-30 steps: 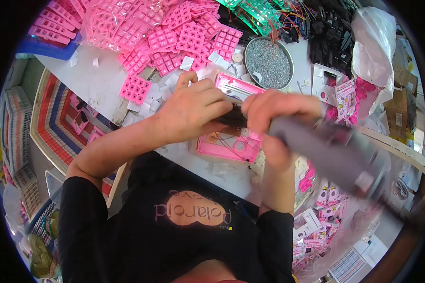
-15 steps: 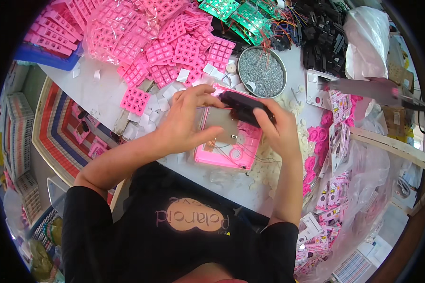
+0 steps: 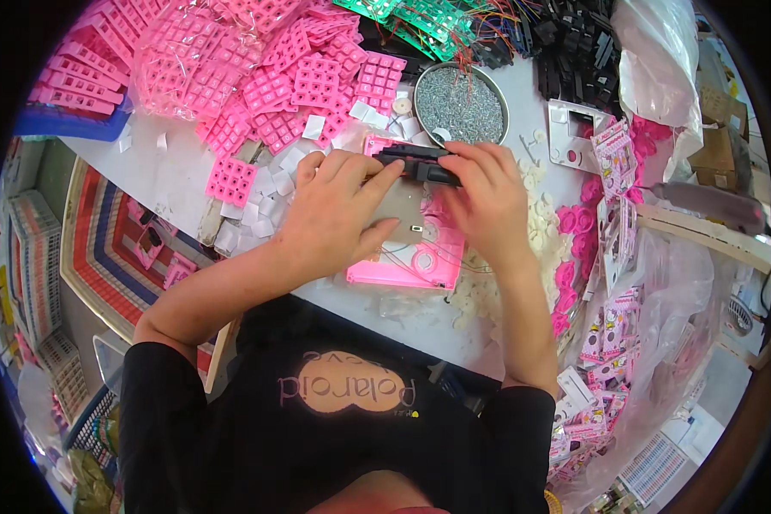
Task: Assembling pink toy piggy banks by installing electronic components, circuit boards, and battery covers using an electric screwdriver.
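Turning the black part point(image 3: 427, 168) has brought its slotted, narrow side up where half a second ago a broad face showed, and it now lies nearly level across the far end of the pink housing point(image 3: 385, 274), in front of you on the bench point(image 3: 360, 310). The powered driver point(image 3: 713, 206) that swung blurred out of your right hand a second ago hangs off to the right, well apart from you, which seems to leave both hands free for placing by feel rather than fastening. Your left hand point(image 3: 330, 204) has its fingers bent over the part's left end, the index fingertip on it, while the thumb stands spread away above the flat grey plate point(image 3: 403, 206). Your right hand point(image 3: 493, 201) appears to be pinching the right end, fingers on the far side and thumb toward you, though the thumb's contact is hard to make out. Whether the part is seated or held just above the housing, you cannot tell from this angle. It looks matt black, long and blocky, with a groove along its length; the housing around it is bright pink and open, with a round ring point(image 3: 426, 259) and thin wires showing at the near end.
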Demonstrator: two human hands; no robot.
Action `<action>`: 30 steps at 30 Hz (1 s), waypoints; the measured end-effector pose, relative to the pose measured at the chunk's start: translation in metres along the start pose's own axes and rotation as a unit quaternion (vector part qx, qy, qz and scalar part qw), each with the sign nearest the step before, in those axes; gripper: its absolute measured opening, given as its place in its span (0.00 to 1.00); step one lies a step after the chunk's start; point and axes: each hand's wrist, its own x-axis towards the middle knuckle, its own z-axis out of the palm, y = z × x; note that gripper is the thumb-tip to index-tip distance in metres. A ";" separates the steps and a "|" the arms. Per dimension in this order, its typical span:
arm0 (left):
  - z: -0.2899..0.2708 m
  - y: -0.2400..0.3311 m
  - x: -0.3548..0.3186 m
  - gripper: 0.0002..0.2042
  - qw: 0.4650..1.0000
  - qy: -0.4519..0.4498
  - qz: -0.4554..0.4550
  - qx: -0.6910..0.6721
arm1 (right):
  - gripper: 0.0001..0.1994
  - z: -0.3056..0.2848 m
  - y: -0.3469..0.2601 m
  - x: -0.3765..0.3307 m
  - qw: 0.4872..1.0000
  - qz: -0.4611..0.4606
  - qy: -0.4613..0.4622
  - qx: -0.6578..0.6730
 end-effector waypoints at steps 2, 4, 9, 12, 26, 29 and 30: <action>-0.003 0.002 0.001 0.34 1.000 -0.001 -0.002 0.014 | 0.17 0.008 -0.004 -0.008 0.998 0.038 0.016 0.042; -0.005 0.002 0.006 0.33 1.000 0.008 0.008 0.023 | 0.17 0.013 0.001 -0.010 0.993 0.079 0.007 0.090; -0.019 -0.021 0.052 0.16 0.997 -0.067 0.032 -0.014 | 0.18 0.006 0.008 -0.001 0.993 0.058 -0.011 0.103; 0.004 -0.047 0.117 0.07 0.998 0.005 0.064 -0.015 | 0.19 0.017 0.017 -0.010 0.983 0.073 -0.002 0.166; 0.054 -0.054 0.176 0.10 0.982 0.015 0.146 0.118 | 0.38 -0.087 -0.007 0.073 0.726 -0.145 -0.041 0.671; 0.014 -0.038 0.151 0.07 0.984 0.050 0.157 0.071 | 0.27 -0.077 -0.001 0.065 0.753 -0.025 0.032 0.656; 0.001 -0.031 0.136 0.06 0.985 0.055 0.155 0.055 | 0.25 -0.072 -0.008 0.063 0.757 0.017 0.079 0.649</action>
